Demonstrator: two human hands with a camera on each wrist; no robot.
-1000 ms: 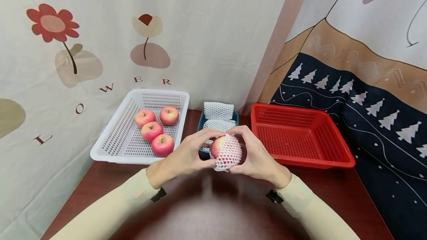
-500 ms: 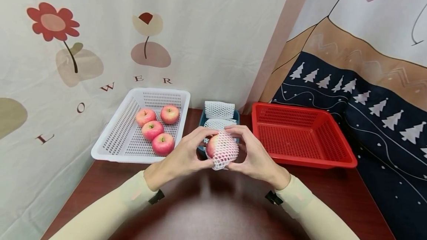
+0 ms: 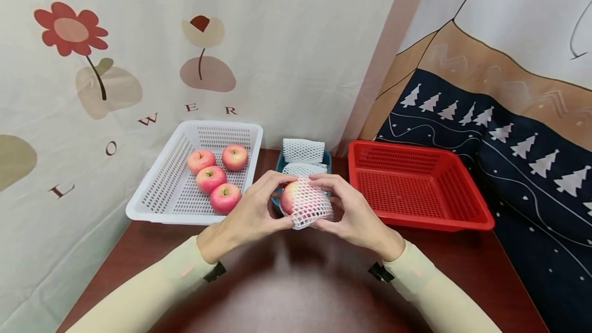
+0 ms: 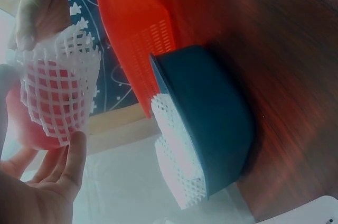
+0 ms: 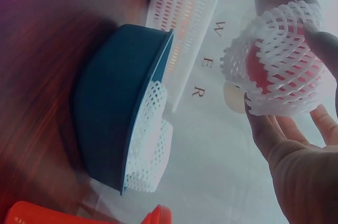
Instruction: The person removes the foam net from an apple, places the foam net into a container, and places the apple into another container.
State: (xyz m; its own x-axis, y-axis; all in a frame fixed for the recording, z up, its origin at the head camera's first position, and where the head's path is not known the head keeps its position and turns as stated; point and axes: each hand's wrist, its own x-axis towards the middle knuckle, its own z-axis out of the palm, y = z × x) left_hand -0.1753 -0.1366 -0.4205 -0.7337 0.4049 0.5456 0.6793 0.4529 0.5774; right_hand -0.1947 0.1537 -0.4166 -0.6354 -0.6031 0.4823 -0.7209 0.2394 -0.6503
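Note:
Above the table, both hands hold a red apple (image 3: 288, 198) partly covered by a white foam net (image 3: 311, 204). My left hand (image 3: 254, 209) grips the apple's bare left side, thumb below and fingers on top. On the other side, my right hand (image 3: 356, 215) curls its fingers and thumb round the netted part. The net's open end flares past the apple in the left wrist view. Just behind the hands stands a dark teal bin (image 4: 211, 113) with more foam nets (image 3: 302, 150) inside, its front hidden by the hands in the head view.
To the left, a white plastic basket (image 3: 152, 215) holds several red apples (image 3: 225, 198). A red plastic basket (image 3: 421, 222) stands on the right. Both baskets and the bin rest on a brown wooden table (image 3: 296, 292), with printed curtains (image 3: 300, 55) behind.
Both hands, with the apple and its net between them, have shifted slightly left and a little farther from the body. The apples in the white basket have stayed put.

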